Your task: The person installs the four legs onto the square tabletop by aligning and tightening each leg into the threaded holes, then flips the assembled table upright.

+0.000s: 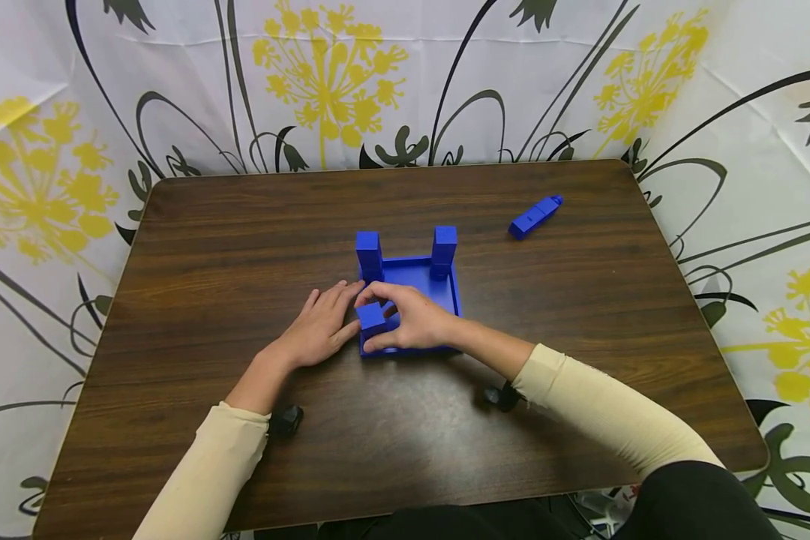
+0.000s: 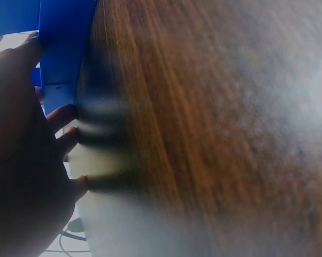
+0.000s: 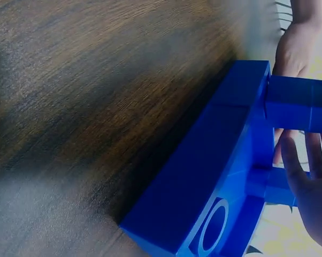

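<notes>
Bench [image 1: 243,225]: tray [image 1: 412,274], near middle. On tray: back-left post [image 1: 369,255]; back-right post [image 1: 443,251]; front-left post [image 1: 371,318]. In tray's front-right corner: socket [image 3: 213,227]. Right of and behind tray, lying apart: loose post [image 1: 536,217]. Behind bench: curtain [image 1: 405,75].

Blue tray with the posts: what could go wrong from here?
The near-left post might tilt if the right hand, which grips it, pushes unevenly.
The tray could slide under a sideways push, since the left hand lies along its left side only.
The far-left post stands upright close to both hands, so a small slip might knock it.
</notes>
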A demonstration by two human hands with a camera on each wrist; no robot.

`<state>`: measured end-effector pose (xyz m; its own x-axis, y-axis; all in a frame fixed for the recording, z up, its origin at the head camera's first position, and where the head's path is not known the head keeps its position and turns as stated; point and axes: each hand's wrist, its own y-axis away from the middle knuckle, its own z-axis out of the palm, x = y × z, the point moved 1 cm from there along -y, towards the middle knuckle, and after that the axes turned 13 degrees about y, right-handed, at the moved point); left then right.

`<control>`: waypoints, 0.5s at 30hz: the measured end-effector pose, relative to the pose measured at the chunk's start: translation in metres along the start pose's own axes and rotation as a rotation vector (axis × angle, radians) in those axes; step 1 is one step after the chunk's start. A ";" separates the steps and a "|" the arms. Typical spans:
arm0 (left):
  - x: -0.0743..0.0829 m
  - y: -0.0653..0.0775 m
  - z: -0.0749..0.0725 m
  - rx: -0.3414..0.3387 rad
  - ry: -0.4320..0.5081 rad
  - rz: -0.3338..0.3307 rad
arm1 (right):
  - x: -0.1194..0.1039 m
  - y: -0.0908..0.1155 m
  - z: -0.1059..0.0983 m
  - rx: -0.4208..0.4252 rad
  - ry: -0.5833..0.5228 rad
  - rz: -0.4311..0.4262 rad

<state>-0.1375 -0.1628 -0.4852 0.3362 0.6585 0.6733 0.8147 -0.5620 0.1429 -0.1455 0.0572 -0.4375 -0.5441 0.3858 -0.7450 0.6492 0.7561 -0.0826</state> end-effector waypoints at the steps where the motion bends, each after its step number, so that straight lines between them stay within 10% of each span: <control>1: 0.000 0.000 0.000 -0.001 -0.002 0.000 | 0.001 0.000 -0.001 -0.013 0.001 -0.006; 15: 0.002 0.000 0.000 0.015 0.004 0.031 | 0.003 0.003 -0.010 -0.217 -0.282 -0.126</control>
<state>-0.1368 -0.1617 -0.4835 0.3597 0.6387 0.6802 0.8110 -0.5745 0.1106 -0.1507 0.0658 -0.4332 -0.4253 0.1445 -0.8935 0.4425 0.8944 -0.0660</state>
